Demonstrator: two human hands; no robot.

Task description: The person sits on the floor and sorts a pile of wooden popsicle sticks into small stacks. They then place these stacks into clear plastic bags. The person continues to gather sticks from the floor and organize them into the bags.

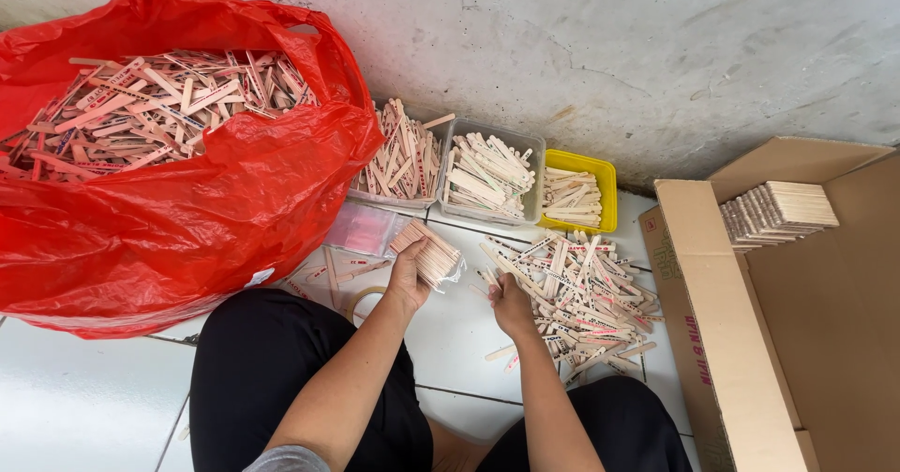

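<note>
My left hand [409,278] grips a neat stack of flat wooden sticks [429,252], held just above the white tiled floor. My right hand [511,305] rests with curled fingers at the left edge of a loose pile of wooden sticks [581,294] spread on the floor, fingertips touching a stick there. Whether that hand pinches a stick is unclear. My black-trousered knees are at the bottom of the view.
A big red plastic bag [187,219] full of sticks sits at the left. Two clear tubs [534,149] and a yellow tub [607,172] of sticks line the concrete wall. An open cardboard box [731,341] with a bundled stack [778,214] stands at the right.
</note>
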